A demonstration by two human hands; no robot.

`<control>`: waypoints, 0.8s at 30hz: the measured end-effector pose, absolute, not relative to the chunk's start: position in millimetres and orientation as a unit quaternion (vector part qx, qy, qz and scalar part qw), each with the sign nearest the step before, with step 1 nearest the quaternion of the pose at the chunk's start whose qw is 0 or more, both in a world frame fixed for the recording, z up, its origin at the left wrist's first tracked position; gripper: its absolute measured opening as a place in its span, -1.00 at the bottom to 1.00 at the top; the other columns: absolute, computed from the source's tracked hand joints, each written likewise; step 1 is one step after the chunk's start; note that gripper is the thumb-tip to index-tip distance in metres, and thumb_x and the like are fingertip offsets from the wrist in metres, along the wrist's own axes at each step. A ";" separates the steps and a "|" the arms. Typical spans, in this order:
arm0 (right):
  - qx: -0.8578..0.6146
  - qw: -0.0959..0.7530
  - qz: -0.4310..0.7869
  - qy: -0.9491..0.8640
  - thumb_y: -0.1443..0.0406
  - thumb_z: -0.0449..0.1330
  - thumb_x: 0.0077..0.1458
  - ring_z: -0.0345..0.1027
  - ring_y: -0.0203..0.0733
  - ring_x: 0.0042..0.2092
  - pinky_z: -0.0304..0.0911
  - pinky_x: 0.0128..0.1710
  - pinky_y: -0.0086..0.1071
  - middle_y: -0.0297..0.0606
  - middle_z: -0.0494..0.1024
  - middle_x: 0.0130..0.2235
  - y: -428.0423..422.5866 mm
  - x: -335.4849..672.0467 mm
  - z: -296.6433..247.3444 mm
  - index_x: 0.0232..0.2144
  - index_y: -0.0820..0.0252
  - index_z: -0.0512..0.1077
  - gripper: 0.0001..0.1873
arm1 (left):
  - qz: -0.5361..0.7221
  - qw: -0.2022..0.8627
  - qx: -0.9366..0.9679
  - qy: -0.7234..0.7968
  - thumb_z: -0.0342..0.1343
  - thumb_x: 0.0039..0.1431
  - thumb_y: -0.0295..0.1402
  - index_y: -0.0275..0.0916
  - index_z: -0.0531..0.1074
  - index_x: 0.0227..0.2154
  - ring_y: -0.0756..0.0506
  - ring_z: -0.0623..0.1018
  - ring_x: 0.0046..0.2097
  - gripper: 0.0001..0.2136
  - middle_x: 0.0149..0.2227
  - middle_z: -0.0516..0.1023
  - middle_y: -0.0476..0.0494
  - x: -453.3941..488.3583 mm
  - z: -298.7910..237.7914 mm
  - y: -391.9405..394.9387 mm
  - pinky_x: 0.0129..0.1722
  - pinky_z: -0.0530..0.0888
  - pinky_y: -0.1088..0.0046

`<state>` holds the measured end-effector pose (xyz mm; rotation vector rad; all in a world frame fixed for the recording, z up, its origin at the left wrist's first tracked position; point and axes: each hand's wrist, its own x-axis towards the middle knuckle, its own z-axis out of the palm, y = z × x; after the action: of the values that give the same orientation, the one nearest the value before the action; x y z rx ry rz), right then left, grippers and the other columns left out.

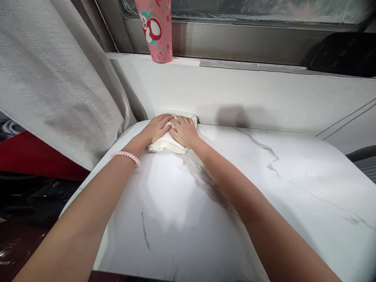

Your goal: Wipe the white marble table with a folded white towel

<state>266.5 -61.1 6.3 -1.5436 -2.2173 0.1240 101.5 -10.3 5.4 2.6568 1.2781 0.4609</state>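
A folded white cloth [169,144] lies at the far edge of the white marbled tabletop [164,231], where the table meets the wall. Across the cloth's left part, my left hand [157,128] rests flat with its fingers stretched out. My right hand [185,131] presses down on its right part, fingers spread. The two hands touch or nearly touch near their thumbs, and neither has its fingers wrapped round the cloth. A pink coiled band [125,155] circles my left wrist.
On the sill behind the table stands a pink patterned cup [158,33]. A black phone [345,55] showing a timer leans at the right end of the sill. Left of the table hangs a pale curtain [58,78], with red fabric [38,154] below it.
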 end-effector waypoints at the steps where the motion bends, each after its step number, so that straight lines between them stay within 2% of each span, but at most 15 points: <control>1: -0.558 0.217 0.048 -0.799 0.27 -0.03 0.29 0.12 0.00 0.24 -0.06 0.29 -0.07 -0.09 0.35 0.20 -59.2 267.8 6.6 0.18 0.19 0.31 -0.56 | 0.153 0.080 0.886 0.429 -0.24 0.29 -0.20 -0.22 0.21 0.23 -0.22 0.21 0.32 -0.51 0.29 0.27 -0.22 102.7 5.6 -8.0 0.32 0.13 0.08; 8: -0.567 0.215 0.042 -0.794 0.30 -0.05 0.31 0.09 -0.02 0.27 -0.13 0.32 -0.08 -0.06 0.29 0.25 -68.6 268.2 5.5 0.19 0.25 0.29 -0.55 | 0.155 0.068 0.885 0.434 -0.28 0.32 -0.20 -0.30 0.19 0.25 -0.21 0.19 0.34 -0.48 0.31 0.24 -0.28 105.7 6.7 -19.2 0.33 0.09 0.10; 14: -0.568 0.223 0.025 -0.791 0.30 -0.04 0.31 0.11 0.00 0.25 -0.11 0.30 -0.09 -0.01 0.29 0.26 -108.7 269.8 5.9 0.20 0.28 0.29 -0.55 | 0.152 0.076 0.882 0.440 -0.30 0.35 -0.17 -0.24 0.19 0.25 -0.19 0.16 0.35 -0.50 0.32 0.22 -0.25 108.1 9.2 -62.2 0.33 0.07 0.06; 20: -0.551 0.239 0.030 -0.799 0.28 -0.04 0.31 0.09 0.04 0.26 -0.12 0.30 0.00 0.04 0.28 0.26 -181.7 267.9 3.0 0.18 0.30 0.30 -0.55 | 0.158 0.085 0.877 0.445 -0.28 0.36 -0.16 -0.16 0.19 0.24 -0.19 0.15 0.36 -0.53 0.33 0.21 -0.21 101.8 9.5 -140.0 0.33 0.07 0.04; 24: -0.501 0.227 0.020 -0.835 0.27 -0.05 0.30 0.08 0.11 0.27 -0.10 0.29 0.04 0.14 0.27 0.26 -243.5 271.7 4.4 0.19 0.39 0.29 -0.51 | 0.150 0.080 0.861 0.480 -0.31 0.38 -0.18 -0.15 0.16 0.26 -0.22 0.14 0.36 -0.53 0.34 0.19 -0.23 99.6 10.7 -217.5 0.32 0.06 -0.04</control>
<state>271.7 -243.5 4.4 -1.3810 -2.3013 0.0543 99.6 -217.5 10.7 2.5743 1.4361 0.4500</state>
